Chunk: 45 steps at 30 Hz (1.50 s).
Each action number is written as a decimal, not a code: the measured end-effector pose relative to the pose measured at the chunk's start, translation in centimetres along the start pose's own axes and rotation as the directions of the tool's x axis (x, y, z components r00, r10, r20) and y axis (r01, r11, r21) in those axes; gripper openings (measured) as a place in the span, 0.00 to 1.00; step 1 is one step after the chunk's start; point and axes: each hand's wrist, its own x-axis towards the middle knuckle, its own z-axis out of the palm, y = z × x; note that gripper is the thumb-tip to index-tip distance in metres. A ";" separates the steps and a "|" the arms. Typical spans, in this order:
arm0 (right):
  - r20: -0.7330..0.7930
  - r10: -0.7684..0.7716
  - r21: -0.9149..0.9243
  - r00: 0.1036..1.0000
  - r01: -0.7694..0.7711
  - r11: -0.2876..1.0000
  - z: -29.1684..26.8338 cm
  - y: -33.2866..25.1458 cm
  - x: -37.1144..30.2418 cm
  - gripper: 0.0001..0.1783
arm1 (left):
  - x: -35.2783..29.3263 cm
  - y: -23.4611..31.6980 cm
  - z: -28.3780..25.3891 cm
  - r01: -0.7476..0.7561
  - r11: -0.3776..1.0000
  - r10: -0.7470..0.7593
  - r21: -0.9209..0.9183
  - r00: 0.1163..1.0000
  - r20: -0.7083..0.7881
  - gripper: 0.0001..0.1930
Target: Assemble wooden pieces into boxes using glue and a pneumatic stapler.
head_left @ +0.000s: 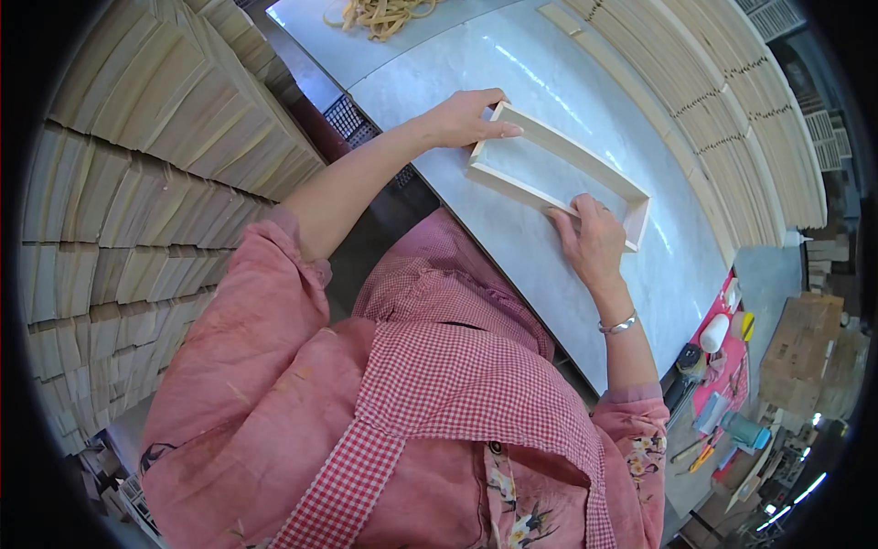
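Left hand (471,119): partly closed, clamped on the left short end of the frame (574,156); thumb extended over the end, fingers at the far left corner. Right hand (594,236): partly closed on the near long side, toward the right end; fingers bent over the side, thumb low against its outer face. Hands apart from each other, both on the frame.

Frame: pale wood, long rectangle, open side up. Located over the tabletop (660,291), left end close to the near edge, right end farther in; whether all of it rests flat, cannot tell. Long axis oblique to the near edge, running from upper left to lower right.

Left forearm: slants up and rightward across the near edge. Right forearm: more upright, over the tabletop; bracelet (617,326) at wrist.
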 end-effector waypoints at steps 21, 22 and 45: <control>0.098 0.091 -0.003 0.991 -0.091 0.996 0.0 0.5 0.4 0.15 | -2.0 -2.4 -1.2 -0.151 0.970 0.185 -0.193 0.967 0.175 0.56; 0.083 0.073 0.000 0.994 -0.073 0.997 -0.6 0.4 0.3 0.15 | -2.2 -2.4 -1.1 -0.160 0.971 0.189 -0.180 0.970 0.156 0.56; 0.224 -0.232 0.322 0.947 0.153 0.934 17.6 -4.8 34.9 0.06 | -2.0 -2.1 1.8 -0.250 0.932 0.306 -0.263 0.931 0.200 0.56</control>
